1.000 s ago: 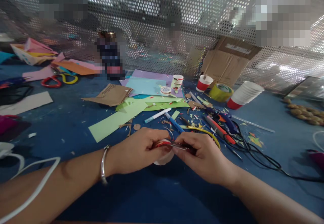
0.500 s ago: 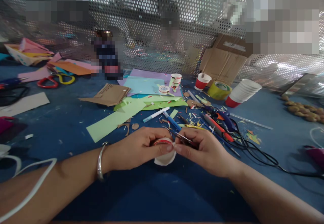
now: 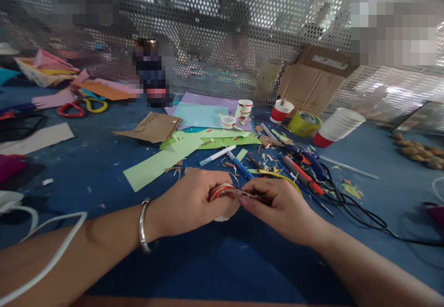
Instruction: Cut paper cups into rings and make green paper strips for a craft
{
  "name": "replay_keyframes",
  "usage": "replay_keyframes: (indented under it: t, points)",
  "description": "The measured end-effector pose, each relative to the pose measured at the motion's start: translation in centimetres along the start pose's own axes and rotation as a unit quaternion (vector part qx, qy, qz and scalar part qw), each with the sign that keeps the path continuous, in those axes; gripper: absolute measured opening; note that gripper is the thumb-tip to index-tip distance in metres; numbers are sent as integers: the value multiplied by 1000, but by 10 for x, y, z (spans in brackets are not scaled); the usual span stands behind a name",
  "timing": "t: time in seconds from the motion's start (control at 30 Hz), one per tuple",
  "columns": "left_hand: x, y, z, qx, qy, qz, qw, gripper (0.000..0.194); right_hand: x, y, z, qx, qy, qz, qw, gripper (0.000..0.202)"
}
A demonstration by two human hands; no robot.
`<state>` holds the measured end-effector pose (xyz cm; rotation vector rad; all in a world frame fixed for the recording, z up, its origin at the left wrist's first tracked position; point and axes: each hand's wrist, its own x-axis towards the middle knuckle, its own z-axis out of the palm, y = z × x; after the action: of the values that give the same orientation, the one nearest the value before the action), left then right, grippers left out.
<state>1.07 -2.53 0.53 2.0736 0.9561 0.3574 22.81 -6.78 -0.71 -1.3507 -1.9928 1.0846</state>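
From the wearer's viewpoint, with the meeting hands as the dial's centre, two bare hands worked close together above a blue counter [image 3: 222, 265]. The left hand [image 3: 196, 200], below a silver bangle [image 3: 143, 226] at the wrist, was curled around a white-and-red paper piece [image 3: 229, 213], thumb pressed across it, at the dial's centre. The right hand [image 3: 282, 207] was closed on a slim metal tool [image 3: 253, 195], mostly hidden by fingers, its tip at the paper's right edge. Just beyond, towards 12 o'clock, lay a blue marker [image 3: 240, 164]. A pale green paper strip [image 3: 163, 162] lay at 10 o'clock, red-and-yellow-handled scissors [image 3: 71, 109] farther off that way. A red-and-white cup [image 3: 281, 111] stood at 1 o'clock; a tilted stack of white cups [image 3: 342, 124] and yellow tape [image 3: 303, 125] sat towards 2 o'clock, beyond a dark blue glue gun [image 3: 308, 161].
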Motion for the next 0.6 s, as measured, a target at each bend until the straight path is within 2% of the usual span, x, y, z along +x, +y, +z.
replay_keyframes:
  t: [0.17,0.27,0.37,0.43,0.53,0.6]
  points:
    - [2,-3,-1,-29,-48,4,998,27,-1,-1,4,33,-25,-4,999,19]
    - [4,-4,-1,-102,-81,-19,991,24,-1,-3,5,83,-28,-4,996,18]
    - [5,-5,1,-222,-131,-63,964,23,-1,-4,4,154,-47,-3,987,23]
    - [5,-5,2,-292,-157,-81,940,28,-2,-5,3,200,-57,-5,978,26]
    - [5,-5,2,-361,-172,-86,913,34,-3,-7,2,240,-58,-24,969,27]
    - [4,-4,2,-367,-166,-81,911,34,-2,-8,1,229,-42,-38,972,30]
